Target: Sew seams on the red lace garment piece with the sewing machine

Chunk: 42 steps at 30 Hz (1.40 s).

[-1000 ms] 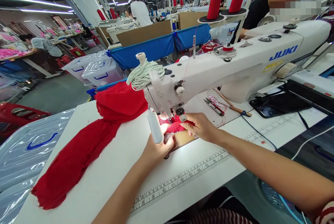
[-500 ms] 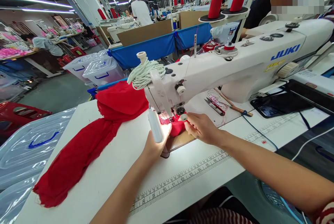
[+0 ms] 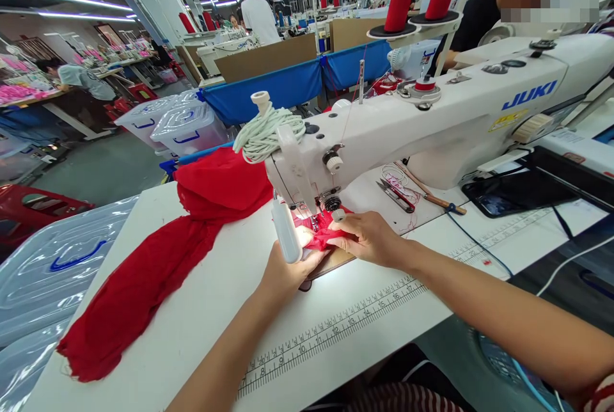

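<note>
Red fabric trails over the left of the white table and runs behind the sewing machine's head, with a small bunched part lying under the needle. My right hand pinches that bunched part just right of the presser foot. On the near left side, my left hand has its fingers closed on the same fabric, partly hidden by the white lamp. The white sewing machine spans the table above both hands, and its lamp lights the needle area.
Thread snips lie right of the needle, beside a wooden-handled tool. A dark phone rests farther right. Pale cord is looped on the machine head. A ruler strip lines the table's front. Clear plastic boxes stand at left.
My right hand has shifted slightly left and its fingers now spread over the fabric near the needle. My left fingers have stretched right, towards it, and the bunched fabric has changed shape.
</note>
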{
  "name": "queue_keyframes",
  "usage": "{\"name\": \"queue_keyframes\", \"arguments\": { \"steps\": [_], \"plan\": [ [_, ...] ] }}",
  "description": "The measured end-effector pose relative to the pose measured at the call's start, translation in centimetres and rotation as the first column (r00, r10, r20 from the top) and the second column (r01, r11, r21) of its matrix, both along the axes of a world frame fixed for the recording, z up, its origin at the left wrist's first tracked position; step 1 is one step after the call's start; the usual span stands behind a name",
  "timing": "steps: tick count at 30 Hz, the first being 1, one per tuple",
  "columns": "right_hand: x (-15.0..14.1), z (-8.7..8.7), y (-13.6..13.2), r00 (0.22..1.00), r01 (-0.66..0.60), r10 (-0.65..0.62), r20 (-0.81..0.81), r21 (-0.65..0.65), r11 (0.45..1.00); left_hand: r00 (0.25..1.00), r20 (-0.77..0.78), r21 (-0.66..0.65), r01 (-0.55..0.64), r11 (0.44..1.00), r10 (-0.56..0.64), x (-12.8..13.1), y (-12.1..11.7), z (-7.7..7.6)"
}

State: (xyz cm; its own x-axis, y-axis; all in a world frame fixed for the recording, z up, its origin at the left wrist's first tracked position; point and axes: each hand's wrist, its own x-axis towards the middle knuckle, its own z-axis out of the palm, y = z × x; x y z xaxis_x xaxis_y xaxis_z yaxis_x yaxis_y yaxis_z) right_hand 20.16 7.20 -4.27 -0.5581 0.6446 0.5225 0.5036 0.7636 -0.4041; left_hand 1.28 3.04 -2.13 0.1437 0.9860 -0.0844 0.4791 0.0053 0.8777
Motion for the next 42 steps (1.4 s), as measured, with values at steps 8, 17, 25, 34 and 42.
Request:
{"name": "queue_keyframes", "arguments": {
  "steps": [8,17,25,34,42],
  "plan": [
    [0.3,0.7,-0.3,0.962,-0.135,0.15,0.226,-0.081,0.987,0.817,-0.572,0.525,0.428,0.736,-0.067,-1.5,-0.2,-1.0],
    [0.6,0.7,-0.5,0.923,-0.095,0.075,0.378,0.033,0.995,0.575,-0.818,0.39,0.582,0.714,-0.023,-0.8,-2.1,-0.2],
    [0.6,1.1,-0.6,0.931,-0.135,0.116,0.347,0.031,0.99,0.488,-0.865,0.232,0.588,0.775,-0.112,-0.6,-2.7,1.0],
    [0.1,0.9,-0.9,0.917,-0.101,0.094,0.387,0.0,0.995,0.447,-0.893,0.236,0.571,0.786,-0.056,-0.3,-2.8,1.3],
    [-0.1,0.8,-0.9,0.911,-0.096,0.085,0.403,0.007,0.995,0.389,-0.912,0.141,0.595,0.791,-0.129,-0.3,-2.9,1.8]
  ]
}}
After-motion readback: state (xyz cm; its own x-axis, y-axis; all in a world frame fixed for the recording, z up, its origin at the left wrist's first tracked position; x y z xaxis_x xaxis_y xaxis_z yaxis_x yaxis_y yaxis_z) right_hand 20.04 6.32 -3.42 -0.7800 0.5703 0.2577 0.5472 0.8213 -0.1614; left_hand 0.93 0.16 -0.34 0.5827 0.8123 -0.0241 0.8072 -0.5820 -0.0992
